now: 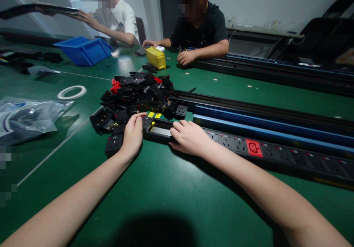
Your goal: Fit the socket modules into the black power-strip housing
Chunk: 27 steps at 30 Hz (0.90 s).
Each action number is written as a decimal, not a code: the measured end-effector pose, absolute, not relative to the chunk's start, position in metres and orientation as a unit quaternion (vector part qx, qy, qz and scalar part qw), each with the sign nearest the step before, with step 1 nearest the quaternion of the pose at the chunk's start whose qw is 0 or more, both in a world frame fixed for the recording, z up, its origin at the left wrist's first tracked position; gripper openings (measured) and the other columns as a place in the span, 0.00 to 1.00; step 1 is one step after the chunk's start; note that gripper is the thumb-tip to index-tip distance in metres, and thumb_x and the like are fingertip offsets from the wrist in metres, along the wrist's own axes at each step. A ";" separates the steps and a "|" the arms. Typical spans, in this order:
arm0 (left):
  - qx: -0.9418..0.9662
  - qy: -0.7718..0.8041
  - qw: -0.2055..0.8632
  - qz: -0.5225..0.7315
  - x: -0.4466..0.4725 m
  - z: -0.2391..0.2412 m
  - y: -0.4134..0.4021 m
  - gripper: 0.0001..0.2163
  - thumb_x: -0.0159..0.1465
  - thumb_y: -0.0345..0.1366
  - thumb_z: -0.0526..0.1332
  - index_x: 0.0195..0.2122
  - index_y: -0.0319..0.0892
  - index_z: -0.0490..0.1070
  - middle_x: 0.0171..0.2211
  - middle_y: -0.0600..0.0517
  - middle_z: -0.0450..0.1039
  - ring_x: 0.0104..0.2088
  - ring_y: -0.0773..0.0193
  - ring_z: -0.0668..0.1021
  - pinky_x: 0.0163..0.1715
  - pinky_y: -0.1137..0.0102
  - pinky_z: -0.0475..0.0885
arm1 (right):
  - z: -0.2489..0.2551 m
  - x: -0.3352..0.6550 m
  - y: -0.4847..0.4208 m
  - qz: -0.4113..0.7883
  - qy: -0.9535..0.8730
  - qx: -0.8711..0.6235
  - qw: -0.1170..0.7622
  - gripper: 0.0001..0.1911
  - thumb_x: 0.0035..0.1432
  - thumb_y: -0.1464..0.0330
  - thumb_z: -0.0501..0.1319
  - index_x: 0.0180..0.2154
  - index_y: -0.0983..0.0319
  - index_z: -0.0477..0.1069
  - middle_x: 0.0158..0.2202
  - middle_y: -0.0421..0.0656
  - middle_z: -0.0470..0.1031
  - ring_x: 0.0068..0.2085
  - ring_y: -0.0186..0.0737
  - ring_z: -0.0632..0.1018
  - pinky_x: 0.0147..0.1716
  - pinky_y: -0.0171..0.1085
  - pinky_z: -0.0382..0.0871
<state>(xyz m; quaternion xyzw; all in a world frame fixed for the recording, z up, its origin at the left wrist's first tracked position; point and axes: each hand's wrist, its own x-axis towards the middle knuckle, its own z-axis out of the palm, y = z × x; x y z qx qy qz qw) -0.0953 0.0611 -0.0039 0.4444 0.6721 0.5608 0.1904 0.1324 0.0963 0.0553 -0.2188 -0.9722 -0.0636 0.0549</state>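
A long black power strip [287, 155] lies along the green table, with a row of sockets and one red socket [254, 148] in it. My left hand [133, 134] is closed around the strip's left end, its thumb and fingers about a black socket module [146, 123]. Further right, my right hand [190, 137] wraps over the strip with bent fingers. Between the hands, a stretch of the channel [161, 131] shows without a socket. Just beyond my left hand rises a heap of loose black socket modules [138, 94], a few red pieces among them.
Blue-edged rails [249, 123] lie behind the strip. To the left are a white tape ring [72, 92] and a clear plastic bag [27, 119]. A blue bin [85, 51] and a yellow box [156, 58] stand farther back. Two people [201, 33] work across the table [155, 195].
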 end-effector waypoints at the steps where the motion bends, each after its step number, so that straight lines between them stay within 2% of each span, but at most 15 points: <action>1: 0.448 0.672 0.188 0.560 -0.095 -0.003 0.061 0.17 0.70 0.44 0.52 0.49 0.42 0.76 0.46 0.48 0.78 0.46 0.57 0.77 0.47 0.65 0.71 | 0.056 0.133 0.097 -0.060 -0.971 -0.223 0.059 0.13 0.67 0.61 0.58 0.46 0.65 0.70 0.46 0.51 0.73 0.45 0.50 0.75 0.39 0.44 0.70; 4: 0.459 0.669 0.184 0.554 -0.096 -0.002 0.061 0.18 0.71 0.44 0.50 0.48 0.42 0.76 0.46 0.48 0.78 0.47 0.57 0.77 0.49 0.65 0.71 | 0.056 0.135 0.099 -0.035 -0.967 -0.235 0.086 0.17 0.66 0.59 0.59 0.49 0.65 0.67 0.49 0.52 0.71 0.44 0.48 0.76 0.37 0.43 0.71; 8: 0.465 0.669 0.189 0.548 -0.098 -0.002 0.061 0.20 0.71 0.46 0.49 0.49 0.42 0.77 0.46 0.47 0.79 0.47 0.56 0.78 0.49 0.64 0.72 | 0.055 0.137 0.103 0.027 -0.953 -0.277 0.123 0.28 0.62 0.55 0.63 0.55 0.66 0.62 0.55 0.55 0.68 0.45 0.48 0.77 0.40 0.43 0.73; 10: 0.469 0.667 0.190 0.548 -0.098 -0.002 0.060 0.21 0.71 0.47 0.49 0.51 0.42 0.76 0.47 0.46 0.79 0.47 0.56 0.78 0.50 0.64 0.72 | 0.055 0.138 0.103 0.055 -0.944 -0.302 0.119 0.31 0.61 0.54 0.63 0.56 0.67 0.61 0.54 0.56 0.71 0.45 0.49 0.78 0.41 0.44 0.74; 14: 0.477 0.664 0.192 0.543 -0.098 -0.002 0.060 0.23 0.71 0.49 0.50 0.53 0.40 0.76 0.50 0.45 0.79 0.50 0.55 0.78 0.54 0.62 0.71 | 0.055 0.136 0.104 0.089 -0.936 -0.330 0.083 0.32 0.61 0.52 0.63 0.57 0.67 0.62 0.48 0.54 0.77 0.47 0.53 0.80 0.43 0.46 0.74; 19: 0.487 0.672 0.191 0.523 -0.098 -0.004 0.060 0.25 0.71 0.50 0.48 0.55 0.37 0.75 0.52 0.43 0.78 0.52 0.54 0.78 0.56 0.59 0.70 | 0.056 0.135 0.104 0.087 -0.938 -0.326 0.079 0.32 0.62 0.52 0.63 0.58 0.67 0.63 0.51 0.55 0.77 0.49 0.53 0.79 0.46 0.46 0.74; 27: 0.528 0.670 0.236 0.466 -0.096 -0.005 0.060 0.28 0.69 0.52 0.51 0.58 0.37 0.75 0.58 0.42 0.75 0.60 0.49 0.74 0.65 0.54 0.63 | 0.054 0.135 0.103 0.075 -0.940 -0.322 0.081 0.32 0.61 0.53 0.63 0.57 0.67 0.64 0.49 0.53 0.78 0.47 0.53 0.80 0.45 0.46 0.75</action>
